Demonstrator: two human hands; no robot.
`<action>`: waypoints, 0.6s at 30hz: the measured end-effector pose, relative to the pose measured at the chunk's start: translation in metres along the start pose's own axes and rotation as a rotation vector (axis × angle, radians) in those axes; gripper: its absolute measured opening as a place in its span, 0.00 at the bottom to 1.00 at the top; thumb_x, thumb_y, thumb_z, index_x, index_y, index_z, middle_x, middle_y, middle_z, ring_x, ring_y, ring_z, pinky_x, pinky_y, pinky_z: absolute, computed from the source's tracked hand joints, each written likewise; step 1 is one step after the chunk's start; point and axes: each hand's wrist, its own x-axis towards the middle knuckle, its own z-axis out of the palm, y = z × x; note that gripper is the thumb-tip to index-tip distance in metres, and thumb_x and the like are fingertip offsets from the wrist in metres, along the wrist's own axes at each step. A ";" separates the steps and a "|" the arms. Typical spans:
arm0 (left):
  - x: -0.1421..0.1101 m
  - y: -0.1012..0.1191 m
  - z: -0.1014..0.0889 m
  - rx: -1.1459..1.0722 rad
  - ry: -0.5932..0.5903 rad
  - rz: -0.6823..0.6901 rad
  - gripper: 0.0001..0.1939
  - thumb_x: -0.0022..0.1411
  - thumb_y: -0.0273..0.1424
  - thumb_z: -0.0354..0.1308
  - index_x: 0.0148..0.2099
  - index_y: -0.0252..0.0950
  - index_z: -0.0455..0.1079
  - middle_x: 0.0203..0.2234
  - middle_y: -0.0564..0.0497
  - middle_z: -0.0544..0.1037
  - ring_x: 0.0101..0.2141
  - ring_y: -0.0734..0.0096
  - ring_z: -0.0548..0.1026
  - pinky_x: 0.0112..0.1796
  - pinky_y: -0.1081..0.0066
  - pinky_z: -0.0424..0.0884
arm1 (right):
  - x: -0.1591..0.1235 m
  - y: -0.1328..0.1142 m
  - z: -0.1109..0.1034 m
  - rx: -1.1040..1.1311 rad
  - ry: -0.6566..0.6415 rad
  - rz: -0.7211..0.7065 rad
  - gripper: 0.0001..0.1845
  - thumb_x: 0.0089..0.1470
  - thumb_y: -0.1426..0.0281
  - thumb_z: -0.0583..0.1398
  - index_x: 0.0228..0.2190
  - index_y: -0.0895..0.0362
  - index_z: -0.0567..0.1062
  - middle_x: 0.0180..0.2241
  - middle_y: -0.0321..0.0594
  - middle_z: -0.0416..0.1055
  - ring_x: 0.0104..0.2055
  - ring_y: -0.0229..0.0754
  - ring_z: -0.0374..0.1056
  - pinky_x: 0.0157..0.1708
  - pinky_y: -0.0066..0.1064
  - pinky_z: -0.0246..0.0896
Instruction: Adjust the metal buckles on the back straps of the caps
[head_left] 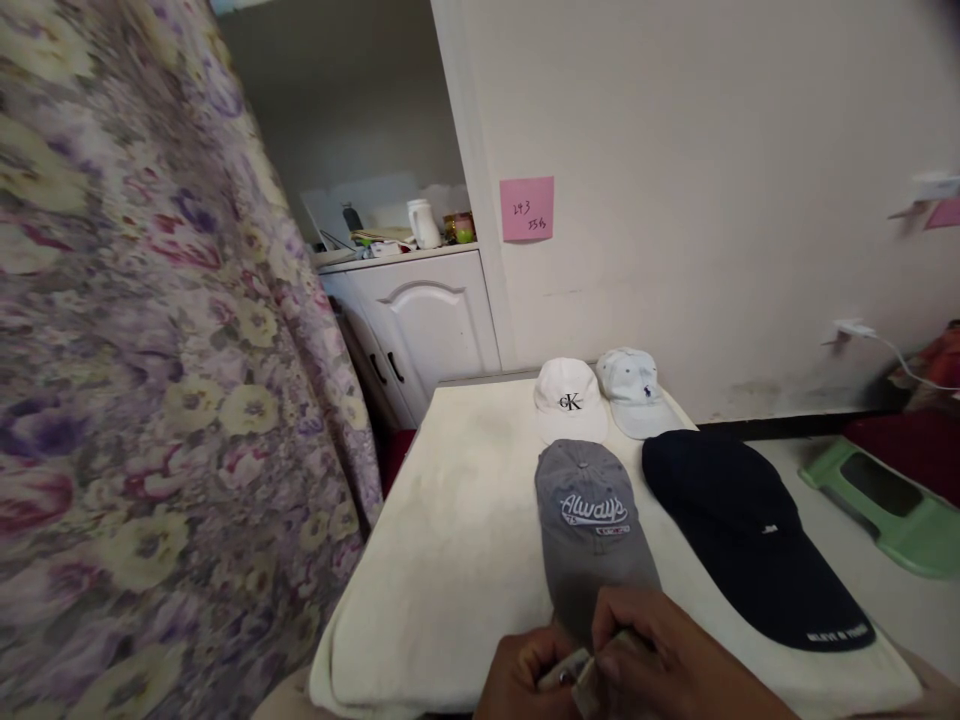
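At the bottom of the view my left hand (517,668) and my right hand (664,655) are close together, fingers closed in a pinch. Between them is a small beige fabric strip (576,662), with a tiny shiny spot on it; most of it is hidden by my fingers. Just beyond lies a grey cap (581,545) with "Always" lettering, its brim pointing at me and partly covered by my right hand. To the right is a dark navy cap (742,535) with a long brim. Behind are a white cap (570,395) marked CK and a pale blue cap (637,390).
The caps rest on a cream-covered table (442,560). A floral curtain (165,400) hangs on the left. Behind stand a white cabinet (427,330) and a wall with a pink note (526,209). A green stool (885,510) is on the floor at right.
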 end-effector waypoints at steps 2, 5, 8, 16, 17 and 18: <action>0.000 0.001 0.001 0.025 0.000 0.009 0.23 0.43 0.47 0.70 0.20 0.38 0.62 0.15 0.60 0.58 0.22 0.76 0.51 0.25 0.71 0.50 | 0.000 -0.001 0.000 0.005 -0.025 0.014 0.02 0.56 0.68 0.59 0.32 0.53 0.71 0.32 0.34 0.68 0.38 0.44 0.66 0.38 0.34 0.60; 0.000 0.000 0.001 0.039 0.013 0.006 0.23 0.45 0.47 0.68 0.21 0.38 0.61 0.16 0.59 0.59 0.22 0.76 0.52 0.25 0.71 0.50 | 0.000 0.003 -0.002 -0.020 -0.022 -0.007 0.06 0.58 0.65 0.58 0.32 0.53 0.72 0.30 0.33 0.68 0.36 0.43 0.65 0.36 0.33 0.59; 0.000 -0.002 0.001 0.020 0.013 0.002 0.23 0.46 0.47 0.69 0.21 0.38 0.61 0.17 0.59 0.59 0.22 0.76 0.52 0.25 0.71 0.49 | 0.000 0.008 -0.005 -0.030 0.011 -0.029 0.08 0.59 0.65 0.58 0.30 0.54 0.71 0.29 0.33 0.68 0.35 0.43 0.65 0.34 0.33 0.57; 0.001 -0.002 0.002 0.080 0.006 0.013 0.25 0.44 0.49 0.69 0.20 0.37 0.62 0.16 0.59 0.60 0.23 0.75 0.53 0.25 0.71 0.51 | 0.001 0.009 0.002 0.052 -0.023 -0.036 0.05 0.57 0.67 0.59 0.30 0.54 0.72 0.29 0.34 0.70 0.35 0.42 0.65 0.34 0.32 0.58; 0.001 -0.001 0.002 0.065 -0.005 0.012 0.25 0.44 0.49 0.69 0.20 0.38 0.61 0.16 0.59 0.59 0.22 0.76 0.53 0.25 0.71 0.51 | 0.001 0.008 0.001 0.048 -0.013 -0.032 0.05 0.57 0.67 0.59 0.30 0.54 0.72 0.29 0.34 0.70 0.35 0.42 0.65 0.35 0.31 0.59; 0.000 -0.001 0.002 0.049 -0.015 0.009 0.25 0.44 0.50 0.69 0.20 0.38 0.61 0.16 0.59 0.59 0.22 0.76 0.53 0.25 0.71 0.50 | 0.001 0.007 0.001 0.044 -0.007 -0.023 0.04 0.56 0.68 0.59 0.30 0.54 0.73 0.29 0.33 0.70 0.35 0.42 0.65 0.35 0.31 0.59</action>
